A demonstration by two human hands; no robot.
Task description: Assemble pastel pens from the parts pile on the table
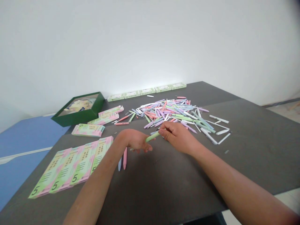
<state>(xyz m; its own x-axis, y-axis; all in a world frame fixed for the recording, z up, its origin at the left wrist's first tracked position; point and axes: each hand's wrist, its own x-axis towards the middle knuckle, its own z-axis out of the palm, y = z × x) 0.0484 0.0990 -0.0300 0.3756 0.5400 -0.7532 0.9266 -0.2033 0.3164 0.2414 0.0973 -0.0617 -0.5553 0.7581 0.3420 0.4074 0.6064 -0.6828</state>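
Observation:
My right hand (178, 137) pinches a pale green marker pen (152, 136) between thumb and fingers, just in front of a large loose pile of pastel pens (171, 114) in pink, lilac, green, blue and white. My left hand (137, 142) rests palm down on the dark table top (150, 187) to the left, its fingers curled and its palm hidden. A pink pen (125, 158) and a pale blue pen (119, 164) lie side by side beside my left wrist. A small white tip shows under that hand.
Printed pink-and-green cards marked 5 (72, 167) lie at the left, with more stacked behind them. A dark green box (78, 110) holding packets stands at the back left. Small white-green boxes (146, 92) line the far edge. A blue table (23, 150) adjoins on the left.

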